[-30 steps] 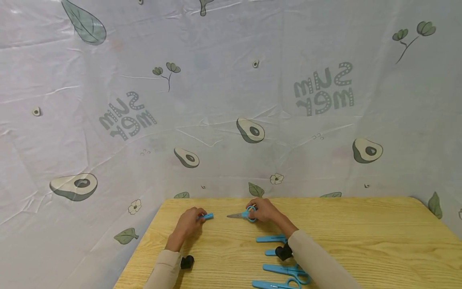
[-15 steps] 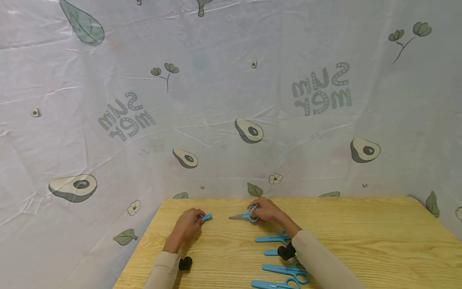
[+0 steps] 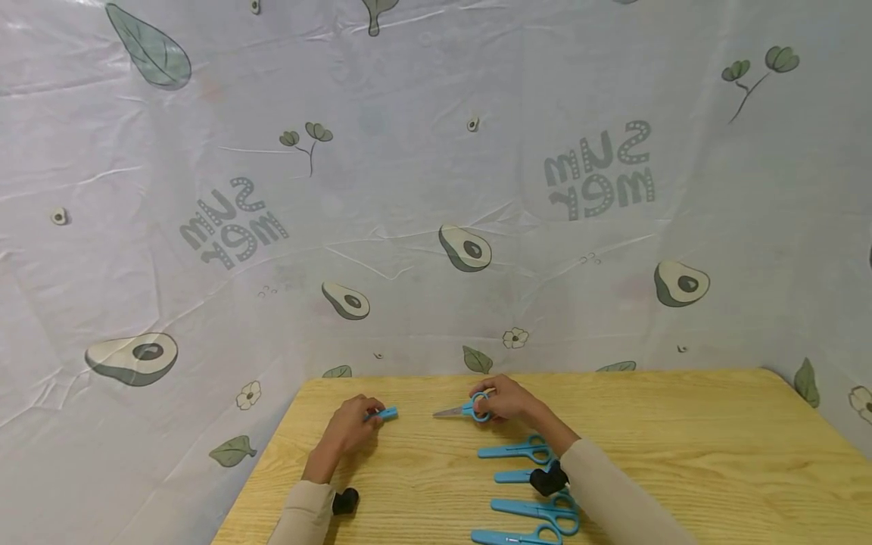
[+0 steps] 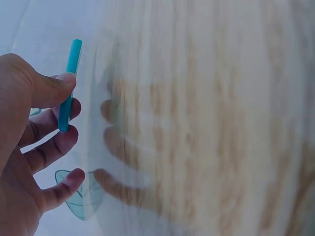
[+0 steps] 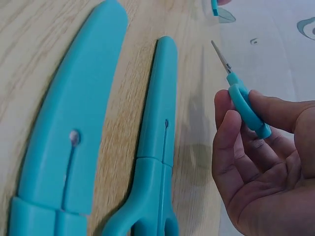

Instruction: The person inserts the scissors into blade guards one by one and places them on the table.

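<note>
Between the thumb and fingers of my left hand (image 3: 351,425) is a small blue scissors cover (image 3: 388,414), pinched above the far left of the table. The left wrist view shows this cover (image 4: 73,56) edge-on, with the other fingers spread behind it. My right hand (image 3: 509,403) holds a pair of scissors (image 3: 467,409) by the blue handle loops. Their bare metal blades point left at the cover, with a gap between tip and cover. In the right wrist view the thumb presses the scissors' handle (image 5: 244,109) against the fingers.
Several blue scissors in covers (image 3: 512,452) lie in a column below my right forearm, blades to the left. They rest on a wood-grain table (image 3: 681,439). Behind the table's far edge hangs a printed white sheet (image 3: 402,189).
The right hand has drawn the scissors slightly to the right, so the gap to the cover is wider. The left hand keeps its pinch on the cover. The head view has shifted a little.
</note>
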`<state>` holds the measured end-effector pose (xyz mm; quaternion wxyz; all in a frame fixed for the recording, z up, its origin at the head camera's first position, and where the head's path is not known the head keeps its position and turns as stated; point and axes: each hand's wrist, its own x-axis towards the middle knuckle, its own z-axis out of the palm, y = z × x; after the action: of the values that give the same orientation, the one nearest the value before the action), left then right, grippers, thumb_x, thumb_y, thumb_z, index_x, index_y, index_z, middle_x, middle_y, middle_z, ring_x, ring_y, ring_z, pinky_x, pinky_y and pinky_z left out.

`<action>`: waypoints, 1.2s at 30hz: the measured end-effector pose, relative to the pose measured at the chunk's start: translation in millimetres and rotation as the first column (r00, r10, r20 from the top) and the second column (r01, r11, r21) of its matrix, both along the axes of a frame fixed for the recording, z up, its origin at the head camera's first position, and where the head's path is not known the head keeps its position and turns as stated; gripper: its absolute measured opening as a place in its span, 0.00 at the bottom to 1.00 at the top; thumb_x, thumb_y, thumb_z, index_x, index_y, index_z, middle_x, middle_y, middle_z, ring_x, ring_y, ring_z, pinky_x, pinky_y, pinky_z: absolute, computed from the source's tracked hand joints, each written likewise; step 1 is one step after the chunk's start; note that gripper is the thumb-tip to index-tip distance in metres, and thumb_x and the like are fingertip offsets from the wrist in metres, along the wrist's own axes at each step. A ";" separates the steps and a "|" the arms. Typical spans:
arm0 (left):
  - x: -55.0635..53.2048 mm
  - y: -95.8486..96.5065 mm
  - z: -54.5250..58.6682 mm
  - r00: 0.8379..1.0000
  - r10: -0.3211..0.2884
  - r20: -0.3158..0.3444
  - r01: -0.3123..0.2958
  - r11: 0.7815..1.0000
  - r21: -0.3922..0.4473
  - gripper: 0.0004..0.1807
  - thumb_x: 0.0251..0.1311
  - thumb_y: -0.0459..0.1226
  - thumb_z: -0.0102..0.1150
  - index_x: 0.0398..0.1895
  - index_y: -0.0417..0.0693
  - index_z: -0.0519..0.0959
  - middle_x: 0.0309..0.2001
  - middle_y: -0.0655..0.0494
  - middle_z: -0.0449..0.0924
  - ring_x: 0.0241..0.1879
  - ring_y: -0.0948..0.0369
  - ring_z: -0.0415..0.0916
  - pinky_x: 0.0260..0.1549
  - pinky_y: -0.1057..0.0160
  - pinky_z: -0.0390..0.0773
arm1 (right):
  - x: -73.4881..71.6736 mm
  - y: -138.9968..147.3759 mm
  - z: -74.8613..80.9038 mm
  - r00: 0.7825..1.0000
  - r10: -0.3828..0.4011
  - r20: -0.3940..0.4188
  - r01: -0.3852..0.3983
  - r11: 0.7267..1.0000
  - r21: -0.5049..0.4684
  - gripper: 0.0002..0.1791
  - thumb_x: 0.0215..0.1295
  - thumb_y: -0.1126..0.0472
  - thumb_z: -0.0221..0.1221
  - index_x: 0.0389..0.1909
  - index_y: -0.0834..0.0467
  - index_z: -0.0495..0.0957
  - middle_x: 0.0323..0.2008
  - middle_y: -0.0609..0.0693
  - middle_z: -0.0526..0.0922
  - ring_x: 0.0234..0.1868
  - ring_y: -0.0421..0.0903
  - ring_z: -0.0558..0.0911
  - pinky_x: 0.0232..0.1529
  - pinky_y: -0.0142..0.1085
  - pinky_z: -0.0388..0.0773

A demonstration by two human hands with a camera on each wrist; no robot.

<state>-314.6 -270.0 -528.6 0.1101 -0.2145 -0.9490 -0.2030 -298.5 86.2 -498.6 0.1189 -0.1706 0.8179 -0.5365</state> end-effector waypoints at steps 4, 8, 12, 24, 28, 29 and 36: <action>0.8 -0.1 0.3 1.000 -0.015 -0.015 0.015 1.000 0.009 0.09 0.61 0.35 0.67 0.44 0.49 0.86 0.37 0.55 0.80 0.37 0.57 0.79 0.36 0.54 0.80 | 2.7 5.7 0.8 1.000 -0.002 0.020 0.002 1.000 -0.029 0.23 0.70 0.64 0.59 0.62 0.70 0.72 0.33 0.59 0.87 0.37 0.58 0.86 0.33 0.49 0.84; 1.8 0.9 1.6 0.999 -0.026 -0.029 0.027 1.000 0.005 0.09 0.61 0.34 0.67 0.44 0.49 0.86 0.37 0.56 0.80 0.36 0.58 0.79 0.35 0.56 0.80 | 5.3 12.5 1.9 0.999 -0.015 0.040 0.017 0.999 -0.045 0.25 0.70 0.63 0.60 0.64 0.68 0.71 0.34 0.58 0.87 0.39 0.58 0.87 0.36 0.49 0.85; 2.2 3.2 3.8 0.997 -0.056 -0.058 0.055 0.998 -0.010 0.08 0.60 0.34 0.68 0.43 0.48 0.86 0.37 0.56 0.80 0.35 0.58 0.79 0.34 0.58 0.80 | 8.0 21.2 3.6 0.999 -0.025 0.039 0.026 0.999 -0.035 0.25 0.71 0.60 0.59 0.65 0.66 0.72 0.33 0.57 0.86 0.39 0.59 0.86 0.35 0.48 0.84; 5.9 16.0 9.9 0.990 -0.103 -0.095 0.101 0.995 -0.023 0.10 0.59 0.33 0.68 0.44 0.49 0.86 0.37 0.57 0.80 0.36 0.58 0.79 0.34 0.59 0.80 | 24.0 47.4 6.4 1.000 -0.011 0.030 0.013 0.998 -0.060 0.25 0.71 0.56 0.59 0.65 0.63 0.73 0.37 0.59 0.87 0.35 0.56 0.85 0.34 0.47 0.83; 9.0 22.0 13.4 0.988 -0.123 -0.099 0.121 0.992 -0.028 0.10 0.61 0.35 0.68 0.45 0.50 0.86 0.38 0.58 0.80 0.36 0.60 0.78 0.35 0.60 0.80 | 27.3 53.5 5.5 0.999 -0.028 0.024 0.030 0.997 -0.072 0.27 0.70 0.55 0.60 0.65 0.64 0.73 0.38 0.58 0.87 0.35 0.56 0.85 0.35 0.47 0.84; 9.6 23.6 14.5 0.987 -0.127 -0.101 0.125 0.992 -0.030 0.09 0.61 0.35 0.67 0.45 0.50 0.86 0.38 0.58 0.80 0.36 0.60 0.78 0.35 0.60 0.80 | 27.9 54.8 5.4 0.999 -0.031 0.024 0.033 0.997 -0.076 0.27 0.70 0.55 0.60 0.65 0.64 0.73 0.39 0.57 0.86 0.38 0.57 0.86 0.36 0.47 0.85; 10.8 33.8 19.4 0.983 -0.158 -0.092 0.156 0.987 -0.028 0.09 0.62 0.35 0.66 0.46 0.51 0.86 0.38 0.59 0.80 0.35 0.63 0.76 0.34 0.63 0.78 | 33.6 63.1 5.4 0.999 -0.037 0.039 0.041 0.992 -0.121 0.29 0.71 0.53 0.60 0.67 0.64 0.71 0.44 0.56 0.85 0.45 0.56 0.86 0.41 0.50 0.85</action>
<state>-303.8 -236.2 -509.2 0.1358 -0.2990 -0.9250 -0.1910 -264.9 149.3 -493.1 0.1126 -0.1516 0.7845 -0.5907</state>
